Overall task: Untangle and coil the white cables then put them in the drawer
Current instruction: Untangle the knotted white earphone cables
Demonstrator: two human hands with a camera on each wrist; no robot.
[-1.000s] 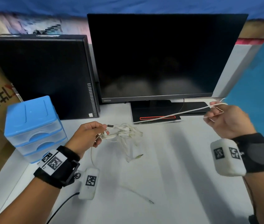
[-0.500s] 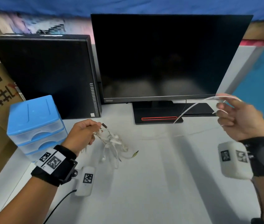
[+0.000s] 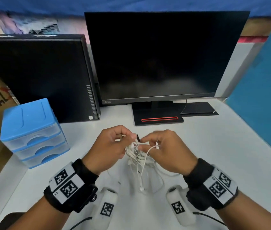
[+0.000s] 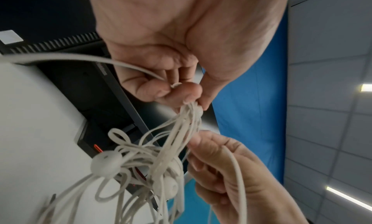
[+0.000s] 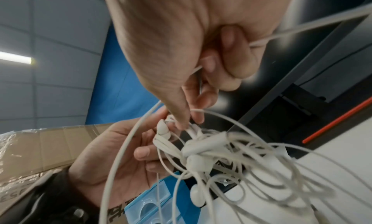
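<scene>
Both hands meet above the white desk, in front of the monitor stand. The left hand pinches the top of the white cable tangle between thumb and curled fingers; in the left wrist view several strands gather at that pinch. The right hand has its fingers curled round a separate white strand and its thumb and forefinger at the knot. The tangle hangs between the hands, loose ends trailing onto the desk; it includes earbuds and a dark plug.

The blue drawer unit stands at the desk's left edge beside the black computer case, well apart from the cables. Its three translucent drawers are closed; contents cannot be made out.
</scene>
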